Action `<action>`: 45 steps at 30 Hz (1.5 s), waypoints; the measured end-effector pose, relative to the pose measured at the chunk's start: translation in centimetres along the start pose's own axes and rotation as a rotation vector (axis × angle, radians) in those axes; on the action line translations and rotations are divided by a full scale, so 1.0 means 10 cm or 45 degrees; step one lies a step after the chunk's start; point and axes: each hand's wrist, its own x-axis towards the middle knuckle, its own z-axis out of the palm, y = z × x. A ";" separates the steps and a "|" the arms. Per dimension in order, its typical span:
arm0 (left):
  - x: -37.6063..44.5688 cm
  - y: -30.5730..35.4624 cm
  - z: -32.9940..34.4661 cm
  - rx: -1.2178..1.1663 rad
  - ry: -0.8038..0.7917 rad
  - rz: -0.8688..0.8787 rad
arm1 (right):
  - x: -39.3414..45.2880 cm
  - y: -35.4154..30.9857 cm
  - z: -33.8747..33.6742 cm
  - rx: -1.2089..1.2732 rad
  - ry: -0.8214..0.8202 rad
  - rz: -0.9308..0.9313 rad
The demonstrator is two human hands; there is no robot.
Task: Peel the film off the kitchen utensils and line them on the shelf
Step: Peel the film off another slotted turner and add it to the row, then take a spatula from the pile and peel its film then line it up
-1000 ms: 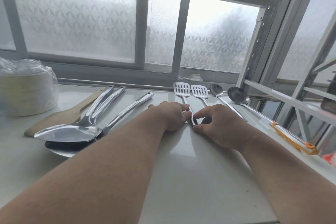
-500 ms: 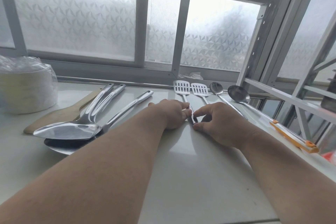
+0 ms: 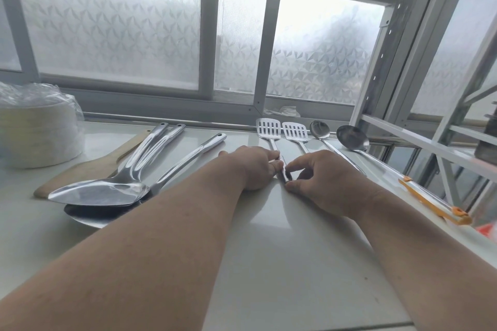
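Observation:
On the white shelf (image 3: 269, 263) lie two slotted steel spatulas side by side, heads toward the window: the left slotted spatula (image 3: 267, 128) and the right one (image 3: 295, 131). My left hand (image 3: 255, 166) and my right hand (image 3: 320, 177) meet at the left spatula's handle and both pinch it with their fingertips. Whether film is between the fingers is not clear. Right of the spatulas lie a steel spoon (image 3: 319, 129) and a ladle (image 3: 352, 137) with an orange-wrapped handle end.
At the left lie steel turners (image 3: 102, 191) stacked over a wooden spatula (image 3: 80, 169). A bagged stack of white plates (image 3: 35, 126) stands at the far left. Frosted windows run behind, and a metal rack frame (image 3: 430, 126) rises at the right.
My hands stay on the left slotted spatula's handle. The right thumb and forefinger have shifted slightly along it. The utensils have not moved.

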 end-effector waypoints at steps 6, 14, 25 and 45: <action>-0.02 0.01 0.00 0.004 0.009 0.000 | 0.00 0.01 -0.01 0.011 -0.007 -0.001; -0.01 -0.05 0.04 -0.073 0.028 0.022 | -0.08 -0.01 -0.01 0.037 0.064 0.010; -0.96 0.07 0.01 -0.113 0.055 -0.127 | -0.61 -0.39 0.16 -0.051 0.339 -0.228; -2.55 -0.91 -0.94 -0.089 0.317 -0.198 | -1.06 -1.60 0.38 -0.020 0.121 -0.351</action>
